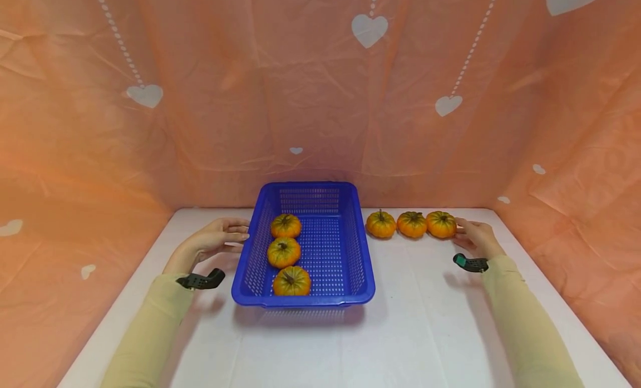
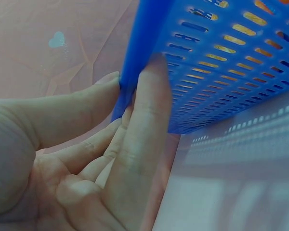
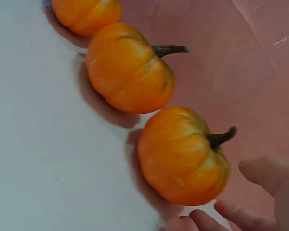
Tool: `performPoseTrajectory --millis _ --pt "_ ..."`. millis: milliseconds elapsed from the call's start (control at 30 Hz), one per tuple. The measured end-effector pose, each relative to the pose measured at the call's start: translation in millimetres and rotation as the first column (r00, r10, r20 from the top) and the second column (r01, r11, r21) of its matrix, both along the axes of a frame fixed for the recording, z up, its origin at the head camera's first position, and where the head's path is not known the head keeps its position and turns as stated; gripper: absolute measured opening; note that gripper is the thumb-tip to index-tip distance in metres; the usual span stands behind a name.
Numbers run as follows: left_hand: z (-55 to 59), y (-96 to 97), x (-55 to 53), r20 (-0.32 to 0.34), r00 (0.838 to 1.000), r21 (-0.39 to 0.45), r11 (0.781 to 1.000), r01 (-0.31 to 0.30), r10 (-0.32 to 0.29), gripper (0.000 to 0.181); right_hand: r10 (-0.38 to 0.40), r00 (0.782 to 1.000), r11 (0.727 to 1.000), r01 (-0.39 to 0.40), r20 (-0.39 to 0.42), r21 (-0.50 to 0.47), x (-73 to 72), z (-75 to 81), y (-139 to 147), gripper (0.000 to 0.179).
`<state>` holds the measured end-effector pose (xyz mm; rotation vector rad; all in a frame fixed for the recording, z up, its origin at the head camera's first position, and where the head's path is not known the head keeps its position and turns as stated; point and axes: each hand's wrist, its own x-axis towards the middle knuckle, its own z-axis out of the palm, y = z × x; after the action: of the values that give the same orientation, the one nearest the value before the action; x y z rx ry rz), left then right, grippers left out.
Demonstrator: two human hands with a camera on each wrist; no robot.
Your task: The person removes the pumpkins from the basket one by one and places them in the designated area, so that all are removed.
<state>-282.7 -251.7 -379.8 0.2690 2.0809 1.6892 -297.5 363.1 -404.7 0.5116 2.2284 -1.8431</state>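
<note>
A blue plastic basket (image 1: 303, 301) stands on the white table, with three small orange pumpkins in a column along its left side: a far one (image 1: 286, 226), a middle one (image 1: 284, 252) and a near one (image 1: 292, 281). My left hand (image 1: 220, 236) pinches the basket's left rim (image 2: 145, 36), thumb on the edge and index finger beneath the lip. Right of the basket, three more pumpkins form a row: left (image 1: 380, 225), middle (image 1: 412, 225) and right (image 1: 441, 225). Beside the rightmost one (image 3: 183, 156), my right hand (image 1: 474, 237) has its fingers spread around its outer side, apparently without gripping.
Behind the basket and the row hangs an orange-pink cloth (image 1: 320, 126) with white hearts, which also closes off both sides. A white cover (image 1: 400, 332) lies over the table. Each wrist wears a dark camera mount, on the left (image 1: 202, 280) and on the right (image 1: 471, 263).
</note>
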Motion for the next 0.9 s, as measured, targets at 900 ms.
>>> performPoseTrajectory --millis 900 --pt "0.0 -1.0 0.3 -0.014 1.0 -0.005 1.0 0.012 -0.012 0.057 0.316 0.903 0.947 -0.321 -0.29 0.032 6.3 86.0 -47.4 0.072"
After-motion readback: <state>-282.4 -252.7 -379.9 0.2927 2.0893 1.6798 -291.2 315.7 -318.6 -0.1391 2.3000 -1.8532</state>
